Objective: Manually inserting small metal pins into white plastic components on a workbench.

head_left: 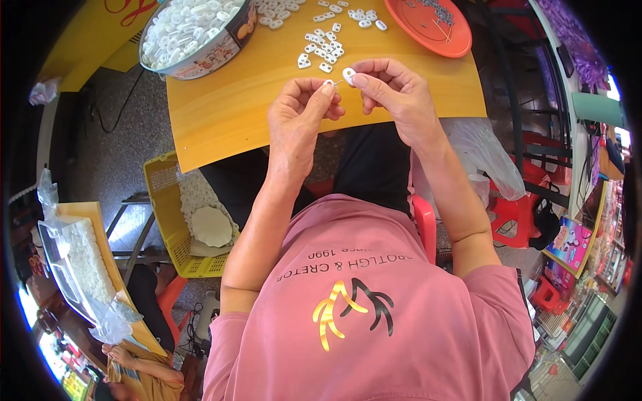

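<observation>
One left hand (301, 110): fingers pinched narrow on something small, perhaps a thin metal pin (338, 81), pointing right.
Right hand (396, 93): thumb and finger gripping a white oval piece (348, 73) with a hole.
White oval piece: over the yellow table (221, 107), just beside the left hand, long axis slanting, far end leftward.

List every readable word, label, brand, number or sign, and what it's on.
Pink shirt: two lines of dark lettering, legible; wording not copied.
Round tin: side printing, too small to read.
Yellow panel, upper left: red marks, cut off, unreadable.
Purple poster, right: too small and blurred.
Held white piece: no text visible.
</observation>
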Tool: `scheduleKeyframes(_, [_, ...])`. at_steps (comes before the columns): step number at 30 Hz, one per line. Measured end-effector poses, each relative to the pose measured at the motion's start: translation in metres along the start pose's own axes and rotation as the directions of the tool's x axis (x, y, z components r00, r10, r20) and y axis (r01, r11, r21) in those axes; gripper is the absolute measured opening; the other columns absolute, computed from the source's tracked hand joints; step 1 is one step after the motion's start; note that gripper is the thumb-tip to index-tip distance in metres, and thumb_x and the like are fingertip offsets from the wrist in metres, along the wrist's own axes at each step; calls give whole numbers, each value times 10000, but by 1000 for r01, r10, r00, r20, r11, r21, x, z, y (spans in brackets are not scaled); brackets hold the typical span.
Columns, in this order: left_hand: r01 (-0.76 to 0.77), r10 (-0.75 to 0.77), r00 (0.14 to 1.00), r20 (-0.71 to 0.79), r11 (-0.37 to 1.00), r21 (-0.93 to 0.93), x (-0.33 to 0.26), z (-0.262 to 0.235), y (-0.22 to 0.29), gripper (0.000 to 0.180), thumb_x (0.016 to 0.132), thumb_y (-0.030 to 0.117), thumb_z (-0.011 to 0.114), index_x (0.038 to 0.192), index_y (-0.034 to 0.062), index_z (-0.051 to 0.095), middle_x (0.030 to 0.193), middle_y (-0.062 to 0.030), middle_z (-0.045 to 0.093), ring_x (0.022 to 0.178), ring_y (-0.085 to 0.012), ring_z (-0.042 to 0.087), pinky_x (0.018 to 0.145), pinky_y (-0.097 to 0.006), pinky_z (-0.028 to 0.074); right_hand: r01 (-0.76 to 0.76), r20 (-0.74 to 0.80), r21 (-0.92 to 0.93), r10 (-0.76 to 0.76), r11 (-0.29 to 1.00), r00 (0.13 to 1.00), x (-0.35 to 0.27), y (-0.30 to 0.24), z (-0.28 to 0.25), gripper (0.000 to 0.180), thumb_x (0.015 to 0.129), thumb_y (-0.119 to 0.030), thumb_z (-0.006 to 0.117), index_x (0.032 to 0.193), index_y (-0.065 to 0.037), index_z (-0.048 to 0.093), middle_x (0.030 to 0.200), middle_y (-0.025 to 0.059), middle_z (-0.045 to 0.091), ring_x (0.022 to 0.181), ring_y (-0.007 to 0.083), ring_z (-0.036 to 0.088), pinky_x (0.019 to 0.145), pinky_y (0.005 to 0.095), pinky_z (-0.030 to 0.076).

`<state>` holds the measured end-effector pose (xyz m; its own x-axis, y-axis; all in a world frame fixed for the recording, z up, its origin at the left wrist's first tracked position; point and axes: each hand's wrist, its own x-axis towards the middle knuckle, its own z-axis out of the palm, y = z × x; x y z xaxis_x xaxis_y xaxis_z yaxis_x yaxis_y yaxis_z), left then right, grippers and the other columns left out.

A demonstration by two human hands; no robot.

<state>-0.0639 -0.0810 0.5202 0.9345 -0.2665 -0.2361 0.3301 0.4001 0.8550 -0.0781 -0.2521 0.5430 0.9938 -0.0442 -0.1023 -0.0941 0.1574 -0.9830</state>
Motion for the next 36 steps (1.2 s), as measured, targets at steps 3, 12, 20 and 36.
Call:
scheduleKeyframes(3, [-16, 16, 1000, 15, 1000, -16, -1, 3, 0, 187, 927, 164, 661, 1008, 13, 585, 856, -60, 653, 734, -118, 632, 659, -237, 504, 8, 1, 13, -8, 1000, 1000, -3, -2, 3, 185, 899, -100, 690, 1043, 9, 651, 817, 27, 651, 629, 66, 570, 575, 208, 466])
scheduleKeyframes(12, [-9, 9, 1000, 5, 1000, -1, -4, 6, 1, 190, 928, 159, 661, 1007, 4, 586, 857, -73, 659, 735, -121, 637, 664, -237, 505, 66, -9, -107, -67, 992, 998, -6, -3, 7, 167, 913, -98, 671, 1041, 8, 647, 818, 19, 650, 635, 56, 570, 583, 193, 468])
scheduleKeyframes(20, [8, -5, 1000, 27, 992, -126, -5, 8, 5, 179, 925, 110, 656, 983, -51, 604, 863, -120, 676, 733, -171, 674, 661, -267, 541, 131, -28, -127, -136, 983, 990, -9, 3, 17, 168, 923, -90, 657, 1052, 17, 645, 857, 39, 680, 717, 63, 615, 601, 196, 484])
scheduleKeyframes(36, [-303, 283, 940, 190, 949, 87, -10, -3, -7, 315, 982, 251, 591, 1194, 19, 609, 1255, -66, 553, 1043, -125, 561, 931, -276, 442, -216, 174, 490, 148, 845, 974, -12, 0, 17, 361, 896, -82, 684, 1224, -19, 547, 883, 45, 649, 645, 85, 553, 599, 241, 489])
